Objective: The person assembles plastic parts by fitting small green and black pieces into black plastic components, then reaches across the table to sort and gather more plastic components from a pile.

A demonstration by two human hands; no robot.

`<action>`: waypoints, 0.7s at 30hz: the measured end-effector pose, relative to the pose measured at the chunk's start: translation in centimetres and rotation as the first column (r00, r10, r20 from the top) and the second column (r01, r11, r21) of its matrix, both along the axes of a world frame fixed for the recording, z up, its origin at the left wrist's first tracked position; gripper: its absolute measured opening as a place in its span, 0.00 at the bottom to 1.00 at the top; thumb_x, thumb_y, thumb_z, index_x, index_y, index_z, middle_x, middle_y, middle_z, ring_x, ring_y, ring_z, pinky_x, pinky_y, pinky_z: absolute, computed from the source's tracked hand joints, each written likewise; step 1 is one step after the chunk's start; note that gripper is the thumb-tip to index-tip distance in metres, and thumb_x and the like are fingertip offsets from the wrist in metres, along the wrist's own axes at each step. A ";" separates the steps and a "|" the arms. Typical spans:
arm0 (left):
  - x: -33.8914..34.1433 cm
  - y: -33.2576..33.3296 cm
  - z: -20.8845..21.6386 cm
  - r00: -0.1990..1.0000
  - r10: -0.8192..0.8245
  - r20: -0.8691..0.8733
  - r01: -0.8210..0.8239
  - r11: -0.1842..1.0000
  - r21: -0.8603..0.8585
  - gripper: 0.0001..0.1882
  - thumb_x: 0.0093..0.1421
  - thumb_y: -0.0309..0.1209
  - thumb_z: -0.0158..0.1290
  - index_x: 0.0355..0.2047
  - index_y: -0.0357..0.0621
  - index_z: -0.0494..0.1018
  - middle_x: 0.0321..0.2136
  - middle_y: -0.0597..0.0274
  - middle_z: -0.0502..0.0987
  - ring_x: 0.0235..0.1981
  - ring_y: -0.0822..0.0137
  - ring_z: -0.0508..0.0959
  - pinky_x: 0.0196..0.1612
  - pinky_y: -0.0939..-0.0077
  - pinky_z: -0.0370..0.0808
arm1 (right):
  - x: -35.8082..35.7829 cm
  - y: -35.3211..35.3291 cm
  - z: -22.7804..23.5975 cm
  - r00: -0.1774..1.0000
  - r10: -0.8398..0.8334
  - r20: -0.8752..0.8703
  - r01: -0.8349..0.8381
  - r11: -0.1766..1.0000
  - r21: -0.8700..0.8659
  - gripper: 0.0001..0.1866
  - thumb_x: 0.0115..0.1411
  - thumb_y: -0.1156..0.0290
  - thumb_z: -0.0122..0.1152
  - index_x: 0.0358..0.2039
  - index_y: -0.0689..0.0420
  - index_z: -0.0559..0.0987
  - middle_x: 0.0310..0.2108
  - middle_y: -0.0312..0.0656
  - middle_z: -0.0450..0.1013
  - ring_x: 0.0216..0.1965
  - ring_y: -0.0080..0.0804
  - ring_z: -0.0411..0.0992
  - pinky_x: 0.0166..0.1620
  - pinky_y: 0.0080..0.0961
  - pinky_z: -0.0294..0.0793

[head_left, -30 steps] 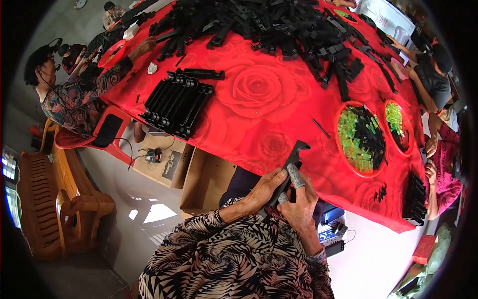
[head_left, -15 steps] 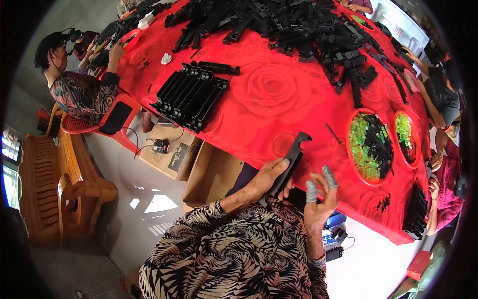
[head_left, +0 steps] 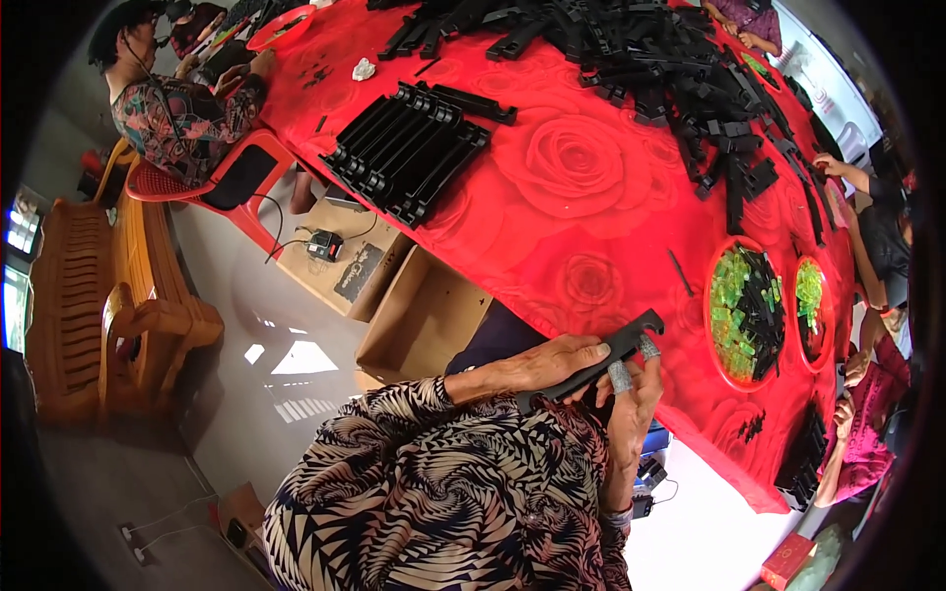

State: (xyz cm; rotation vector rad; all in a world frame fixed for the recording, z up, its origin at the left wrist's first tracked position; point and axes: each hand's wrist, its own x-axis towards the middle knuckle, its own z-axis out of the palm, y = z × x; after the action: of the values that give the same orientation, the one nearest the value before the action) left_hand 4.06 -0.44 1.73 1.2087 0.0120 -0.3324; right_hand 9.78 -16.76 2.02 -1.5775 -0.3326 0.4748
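Observation:
A long black plastic part [head_left: 623,342] with a hooked end lies slantwise just off the table's near edge. My left hand [head_left: 552,364] grips it from above, thumb stretched along its length. From the right, my right hand [head_left: 633,399] closes on the part's side, with grey wrapping on two of its fingertips. The part and my palms hide some of the fingers. Beyond my hands, to the left, several similar black parts [head_left: 404,148] lie side by side in a row on the red tablecloth [head_left: 552,236].
A large heap of black parts [head_left: 650,59] covers the far table. On the right stand a red bowl [head_left: 716,355] and a second red bowl [head_left: 826,345], both with green and black pieces. An open cardboard box [head_left: 394,340] sits below the near edge. Other people sit around the table.
My right hand has come in from open and apart to take hold of the black part. The part now lies flatter, its hooked end further right. The view has shifted.

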 end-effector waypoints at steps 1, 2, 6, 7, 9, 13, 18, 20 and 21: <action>0.2 -0.3 -1.0 0.999 0.035 0.019 -0.036 0.999 0.036 0.24 0.68 0.51 0.39 0.38 0.40 0.68 0.27 0.62 0.75 0.22 0.73 0.72 0.25 0.78 0.70 | 0.0 0.0 -0.1 0.999 -0.025 -0.027 0.024 1.000 -0.008 0.20 0.61 0.82 0.50 0.54 0.64 0.63 0.21 0.38 0.70 0.18 0.17 0.65 0.20 0.14 0.63; 0.2 -0.6 -1.5 0.997 0.070 0.039 -0.072 0.995 0.070 0.21 0.68 0.48 0.42 0.40 0.39 0.68 0.28 0.59 0.75 0.24 0.69 0.75 0.26 0.75 0.72 | 0.1 -0.1 -0.3 0.997 -0.050 -0.054 0.049 0.999 -0.016 0.21 0.59 0.84 0.48 0.54 0.65 0.63 0.21 0.38 0.70 0.17 0.17 0.65 0.19 0.14 0.62; -1.0 -1.6 0.9 0.848 0.045 0.528 -0.492 0.438 0.752 0.28 0.54 0.40 0.58 0.50 0.39 0.63 0.41 0.49 0.70 0.33 0.54 0.75 0.34 0.64 0.75 | 0.3 0.0 -0.1 0.968 -0.246 0.052 0.248 0.969 -0.021 0.21 0.56 0.84 0.45 0.52 0.68 0.63 0.20 0.40 0.70 0.15 0.20 0.64 0.17 0.17 0.62; -1.1 -1.7 0.9 0.848 0.048 0.528 -0.493 0.439 0.751 0.28 0.54 0.40 0.58 0.50 0.39 0.63 0.41 0.49 0.70 0.33 0.54 0.75 0.34 0.64 0.75 | 0.5 -0.2 -0.5 0.968 -0.244 0.053 0.245 0.969 -0.024 0.21 0.56 0.84 0.45 0.52 0.68 0.63 0.20 0.40 0.70 0.15 0.20 0.64 0.17 0.17 0.62; -0.9 -1.6 0.6 0.746 -0.147 0.650 -0.604 0.261 0.753 0.28 0.50 0.35 0.58 0.49 0.37 0.65 0.42 0.51 0.69 0.37 0.55 0.74 0.34 0.65 0.75 | 1.1 -0.6 -1.5 0.928 -0.370 0.033 0.365 0.925 0.104 0.21 0.56 0.84 0.43 0.52 0.69 0.63 0.20 0.42 0.70 0.15 0.21 0.64 0.17 0.18 0.63; -0.9 -1.8 0.4 0.605 -0.238 0.760 -0.754 0.137 0.642 0.25 0.44 0.31 0.54 0.44 0.32 0.69 0.43 0.51 0.70 0.40 0.57 0.71 0.37 0.69 0.72 | 0.9 -0.6 -2.2 0.905 -0.424 0.026 0.409 0.886 0.217 0.20 0.56 0.83 0.44 0.50 0.68 0.64 0.20 0.43 0.70 0.15 0.24 0.65 0.17 0.19 0.65; -0.6 -1.3 -0.8 0.610 -0.306 0.731 -0.744 0.096 0.661 0.27 0.45 0.32 0.53 0.46 0.31 0.69 0.43 0.51 0.70 0.42 0.57 0.70 0.40 0.69 0.69 | 1.4 -0.5 -2.3 0.897 -0.436 -0.075 0.442 0.877 0.189 0.17 0.61 0.76 0.50 0.50 0.66 0.64 0.21 0.43 0.71 0.16 0.25 0.66 0.18 0.20 0.68; -0.4 -0.8 -1.0 0.550 -0.307 0.777 -0.786 0.124 0.606 0.28 0.45 0.31 0.53 0.47 0.31 0.68 0.41 0.53 0.70 0.40 0.58 0.69 0.39 0.69 0.69 | 1.6 -0.5 -2.8 0.903 -0.420 -0.087 0.429 0.880 0.204 0.18 0.62 0.73 0.52 0.51 0.65 0.64 0.21 0.44 0.71 0.16 0.25 0.67 0.18 0.20 0.69; -0.3 -0.3 -1.0 0.552 -0.307 0.776 -0.784 0.126 0.608 0.28 0.45 0.31 0.53 0.47 0.31 0.68 0.41 0.53 0.70 0.40 0.58 0.69 0.39 0.69 0.69 | 1.7 -0.3 -2.6 0.914 -0.387 -0.122 0.406 0.882 0.241 0.19 0.63 0.71 0.53 0.52 0.65 0.64 0.22 0.43 0.71 0.16 0.25 0.67 0.18 0.20 0.69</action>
State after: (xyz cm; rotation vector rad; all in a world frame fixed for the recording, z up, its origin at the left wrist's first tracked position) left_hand 3.72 -0.72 0.72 2.6241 -0.3914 0.8786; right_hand 11.45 -17.08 -0.59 -1.3206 -0.0088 0.1564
